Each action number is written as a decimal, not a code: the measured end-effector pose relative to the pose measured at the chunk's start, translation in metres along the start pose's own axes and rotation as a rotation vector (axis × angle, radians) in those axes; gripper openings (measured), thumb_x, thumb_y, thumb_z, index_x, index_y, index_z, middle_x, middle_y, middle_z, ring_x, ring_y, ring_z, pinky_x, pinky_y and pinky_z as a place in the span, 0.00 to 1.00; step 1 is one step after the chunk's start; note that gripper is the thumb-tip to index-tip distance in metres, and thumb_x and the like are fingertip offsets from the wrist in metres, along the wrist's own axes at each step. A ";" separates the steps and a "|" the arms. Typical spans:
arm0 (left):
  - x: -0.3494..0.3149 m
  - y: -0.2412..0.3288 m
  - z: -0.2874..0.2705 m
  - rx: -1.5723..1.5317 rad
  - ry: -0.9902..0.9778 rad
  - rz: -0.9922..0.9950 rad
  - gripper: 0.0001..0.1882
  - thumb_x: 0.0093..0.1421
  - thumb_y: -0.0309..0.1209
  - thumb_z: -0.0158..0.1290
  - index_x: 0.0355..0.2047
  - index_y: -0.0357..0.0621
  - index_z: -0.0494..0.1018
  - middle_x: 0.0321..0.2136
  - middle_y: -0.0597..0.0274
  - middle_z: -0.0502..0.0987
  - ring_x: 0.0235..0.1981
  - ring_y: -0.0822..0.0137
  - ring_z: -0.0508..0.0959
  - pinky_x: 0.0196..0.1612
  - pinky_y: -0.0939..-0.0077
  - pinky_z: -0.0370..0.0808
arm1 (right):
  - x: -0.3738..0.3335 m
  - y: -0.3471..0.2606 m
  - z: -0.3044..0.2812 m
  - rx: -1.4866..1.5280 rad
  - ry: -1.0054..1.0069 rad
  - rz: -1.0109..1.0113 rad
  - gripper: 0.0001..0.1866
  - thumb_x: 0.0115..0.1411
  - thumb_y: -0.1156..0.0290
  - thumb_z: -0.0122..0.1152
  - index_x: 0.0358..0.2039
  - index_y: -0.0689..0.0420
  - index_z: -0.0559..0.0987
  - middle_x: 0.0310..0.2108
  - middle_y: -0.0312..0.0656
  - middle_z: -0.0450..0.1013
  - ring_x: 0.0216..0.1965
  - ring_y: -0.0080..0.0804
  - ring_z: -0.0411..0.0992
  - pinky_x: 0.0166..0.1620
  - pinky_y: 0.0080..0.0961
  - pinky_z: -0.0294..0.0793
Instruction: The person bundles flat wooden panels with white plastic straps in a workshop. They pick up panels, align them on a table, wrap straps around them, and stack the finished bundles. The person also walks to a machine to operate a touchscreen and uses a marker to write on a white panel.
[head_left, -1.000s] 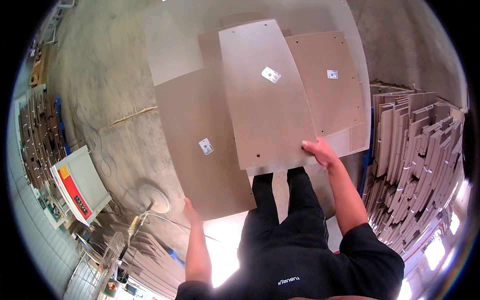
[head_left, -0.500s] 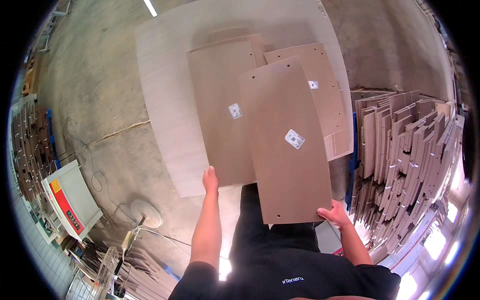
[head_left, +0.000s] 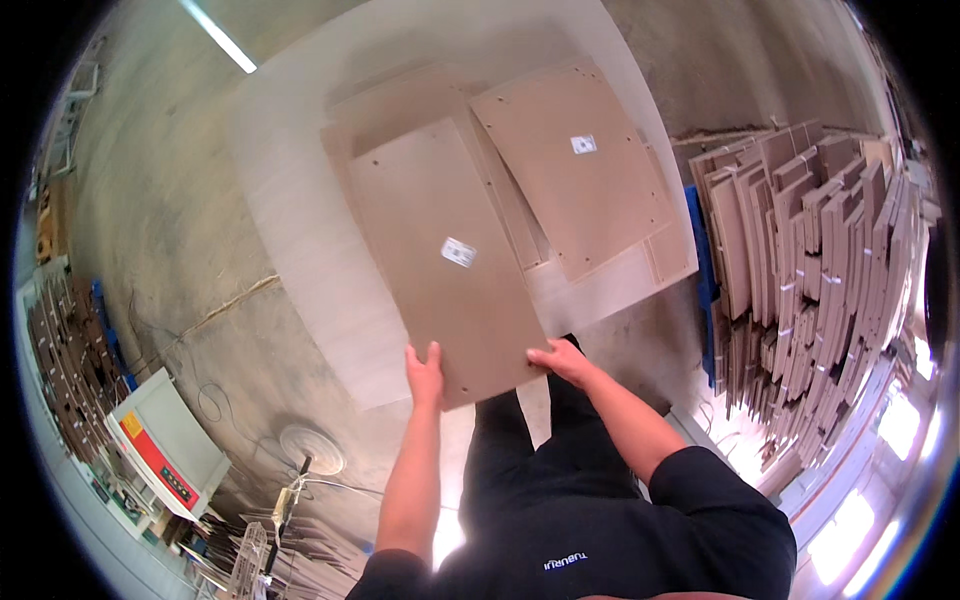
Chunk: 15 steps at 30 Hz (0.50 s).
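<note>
A flat tan panel [head_left: 465, 320] with small holes and a white label lies over the left part of a pale work surface, its near end jutting past the surface's edge toward me. My left hand [head_left: 426, 378] is closed on the panel's left edge close to the near corner. Around the right edge, my right hand [head_left: 566, 363] grips it with the thumb on top. Beneath it shows part of another tan panel [head_left: 400, 95]. To its right rests a wider tan panel [head_left: 570, 200] with holes along its edges and a label.
The pale work surface [head_left: 290, 240] spreads under the panels. Stacked panels [head_left: 800, 250] stand on a blue pallet at right, and more stacks [head_left: 70, 350] at far left. A white-and-red machine [head_left: 165, 445] and a round-based stand [head_left: 312, 450] with cables occupy the lower left.
The held panel has moved left, from overlapping the right-hand panel to covering the left one. My right hand has moved left with it, and my left hand now also grips it.
</note>
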<state>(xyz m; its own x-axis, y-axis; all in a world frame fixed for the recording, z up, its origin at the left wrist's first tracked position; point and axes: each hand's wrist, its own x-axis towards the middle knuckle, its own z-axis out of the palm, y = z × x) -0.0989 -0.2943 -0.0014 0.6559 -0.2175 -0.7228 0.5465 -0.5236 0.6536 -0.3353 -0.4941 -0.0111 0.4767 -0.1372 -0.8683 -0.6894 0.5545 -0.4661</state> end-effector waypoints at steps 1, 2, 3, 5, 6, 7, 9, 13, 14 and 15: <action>0.017 -0.009 -0.003 0.057 0.014 0.083 0.25 0.70 0.35 0.56 0.62 0.37 0.65 0.54 0.50 0.76 0.53 0.62 0.76 0.56 0.66 0.74 | 0.015 -0.004 -0.006 -0.049 0.031 0.023 0.26 0.65 0.51 0.66 0.51 0.60 0.79 0.40 0.36 0.78 0.41 0.24 0.74 0.47 0.26 0.75; 0.032 -0.011 -0.004 -0.036 -0.012 0.067 0.25 0.71 0.36 0.55 0.62 0.36 0.65 0.54 0.50 0.76 0.53 0.62 0.76 0.56 0.66 0.74 | 0.029 -0.008 -0.018 -0.099 0.061 0.043 0.26 0.65 0.49 0.65 0.51 0.60 0.79 0.37 0.34 0.76 0.39 0.23 0.73 0.44 0.24 0.75; 0.049 -0.010 -0.003 -0.134 -0.034 0.054 0.25 0.71 0.36 0.55 0.61 0.35 0.65 0.54 0.51 0.77 0.53 0.62 0.76 0.56 0.66 0.74 | 0.043 -0.008 -0.034 0.060 0.159 0.011 0.26 0.65 0.47 0.64 0.49 0.59 0.79 0.35 0.34 0.75 0.38 0.23 0.72 0.42 0.25 0.74; 0.078 -0.001 0.002 -0.182 -0.041 -0.016 0.23 0.67 0.34 0.57 0.59 0.37 0.69 0.52 0.53 0.78 0.51 0.62 0.78 0.55 0.66 0.74 | 0.073 -0.006 -0.071 0.194 0.451 -0.024 0.26 0.65 0.46 0.64 0.47 0.57 0.78 0.32 0.35 0.74 0.37 0.24 0.72 0.39 0.27 0.75; 0.095 -0.001 0.002 0.036 -0.042 0.006 0.23 0.66 0.34 0.57 0.59 0.39 0.71 0.49 0.55 0.80 0.49 0.63 0.79 0.53 0.67 0.75 | 0.087 -0.006 -0.098 0.165 0.641 -0.025 0.25 0.64 0.47 0.64 0.46 0.57 0.77 0.32 0.35 0.74 0.37 0.25 0.72 0.39 0.29 0.76; 0.110 -0.006 0.000 0.259 -0.039 0.027 0.23 0.65 0.34 0.57 0.58 0.41 0.72 0.46 0.56 0.81 0.46 0.64 0.80 0.51 0.68 0.76 | 0.098 -0.002 -0.125 0.115 0.798 0.033 0.27 0.64 0.47 0.65 0.49 0.58 0.75 0.35 0.36 0.74 0.38 0.27 0.73 0.41 0.32 0.77; 0.131 -0.047 -0.017 0.770 0.083 0.234 0.19 0.60 0.35 0.56 0.51 0.44 0.79 0.39 0.57 0.84 0.38 0.62 0.83 0.45 0.70 0.78 | 0.117 0.001 -0.178 0.168 0.953 0.138 0.29 0.64 0.49 0.65 0.54 0.59 0.72 0.43 0.39 0.73 0.44 0.31 0.73 0.44 0.39 0.78; 0.113 -0.068 0.019 0.785 -0.150 0.160 0.19 0.61 0.39 0.57 0.49 0.44 0.80 0.38 0.56 0.85 0.40 0.61 0.84 0.46 0.69 0.77 | 0.144 -0.003 -0.214 0.665 0.555 0.039 0.31 0.67 0.48 0.64 0.57 0.59 0.68 0.56 0.44 0.69 0.55 0.37 0.71 0.48 0.49 0.79; 0.101 -0.058 0.042 0.772 -0.200 0.208 0.19 0.62 0.40 0.57 0.49 0.44 0.81 0.37 0.57 0.85 0.41 0.62 0.84 0.46 0.70 0.78 | 0.140 -0.001 -0.214 0.667 0.567 0.019 0.32 0.67 0.48 0.64 0.58 0.60 0.68 0.55 0.44 0.70 0.53 0.37 0.72 0.49 0.46 0.79; 0.089 -0.049 0.064 0.686 -0.245 0.166 0.19 0.64 0.42 0.56 0.50 0.44 0.80 0.38 0.57 0.85 0.42 0.62 0.84 0.48 0.69 0.77 | 0.135 -0.001 -0.209 0.668 0.578 -0.002 0.32 0.67 0.49 0.64 0.59 0.61 0.68 0.55 0.44 0.70 0.51 0.38 0.73 0.49 0.42 0.80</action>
<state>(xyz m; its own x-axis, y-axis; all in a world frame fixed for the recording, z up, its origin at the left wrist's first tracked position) -0.1008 -0.3407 -0.1127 0.5228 -0.4740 -0.7085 -0.0494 -0.8466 0.5299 -0.3844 -0.6848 -0.1633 0.0023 -0.4322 -0.9018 -0.1397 0.8928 -0.4282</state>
